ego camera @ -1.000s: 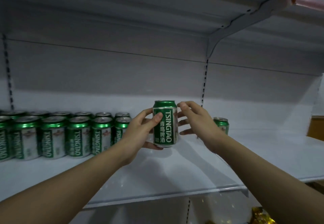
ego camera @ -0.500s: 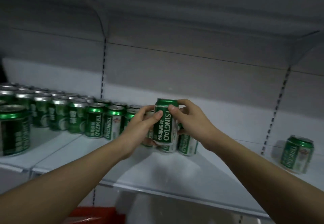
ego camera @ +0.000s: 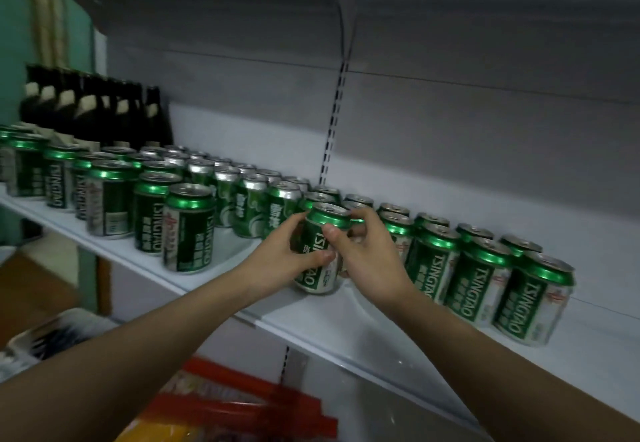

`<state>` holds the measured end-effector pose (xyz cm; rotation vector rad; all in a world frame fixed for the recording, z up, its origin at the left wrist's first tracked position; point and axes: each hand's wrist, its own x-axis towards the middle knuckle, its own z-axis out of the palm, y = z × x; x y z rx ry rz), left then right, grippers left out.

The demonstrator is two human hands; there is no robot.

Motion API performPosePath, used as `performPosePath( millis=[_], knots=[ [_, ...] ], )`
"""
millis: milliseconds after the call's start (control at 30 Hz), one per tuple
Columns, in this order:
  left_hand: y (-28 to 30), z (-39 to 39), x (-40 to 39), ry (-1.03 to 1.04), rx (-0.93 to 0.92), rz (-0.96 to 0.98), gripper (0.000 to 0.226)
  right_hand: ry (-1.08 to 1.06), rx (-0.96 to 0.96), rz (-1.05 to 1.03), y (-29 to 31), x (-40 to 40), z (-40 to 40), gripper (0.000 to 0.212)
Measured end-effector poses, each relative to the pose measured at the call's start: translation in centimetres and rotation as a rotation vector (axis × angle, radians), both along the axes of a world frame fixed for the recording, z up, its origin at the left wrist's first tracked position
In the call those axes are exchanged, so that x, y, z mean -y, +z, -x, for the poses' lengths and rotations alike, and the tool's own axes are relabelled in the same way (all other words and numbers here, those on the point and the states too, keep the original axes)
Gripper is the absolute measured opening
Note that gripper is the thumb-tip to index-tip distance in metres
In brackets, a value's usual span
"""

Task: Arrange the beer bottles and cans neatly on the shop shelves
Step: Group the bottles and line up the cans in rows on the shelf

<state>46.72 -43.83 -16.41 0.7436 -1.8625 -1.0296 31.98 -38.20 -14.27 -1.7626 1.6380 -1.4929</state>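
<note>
Head view: both hands, left hand (ego camera: 280,261) and right hand (ego camera: 367,261), wrap their fingers round a green beer can (ego camera: 320,251) standing on the white shelf (ego camera: 363,331) between rows of cans (ego camera: 481,279).

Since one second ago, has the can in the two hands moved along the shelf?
Yes. The held can has gone left and down, from the bare stretch near the perforated upright into the gap in the front row of cans, its base near the shelf.

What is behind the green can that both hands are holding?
Behind the held can stand more green cans in rows, then the grey back wall. The hands and the can hide those cans' lower parts.
</note>
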Motion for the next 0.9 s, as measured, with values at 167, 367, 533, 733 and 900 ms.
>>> performPosePath(
  millis=[167,367,533,733,900],
  knots=[
    [-1.0,-1.6,0.7,0.013,-0.055,-0.048,0.044,-0.001,0.013,0.046,-1.6,2.6,-2.2,0.04],
    [-2.0,-1.9,1.4,0.009,-0.129,-0.095,0.068,0.027,-0.026,0.034,-3.3,3.3,-2.6,0.055],
    [-2.1,-2.1,1.6,-0.031,-0.122,-0.116,0.086,0.101,0.03,-0.095,-3.9,2.9,-2.5,0.046],
    [-1.9,-1.8,1.1,0.064,-0.022,-0.067,0.083,0.036,-0.036,-0.107,-4.1,3.2,-2.3,0.037],
    [-2.1,-1.8,1.4,0.213,0.078,-0.011,0.09,-0.001,-0.05,-0.123,-4.5,3.5,-2.2,0.04]
  ],
)
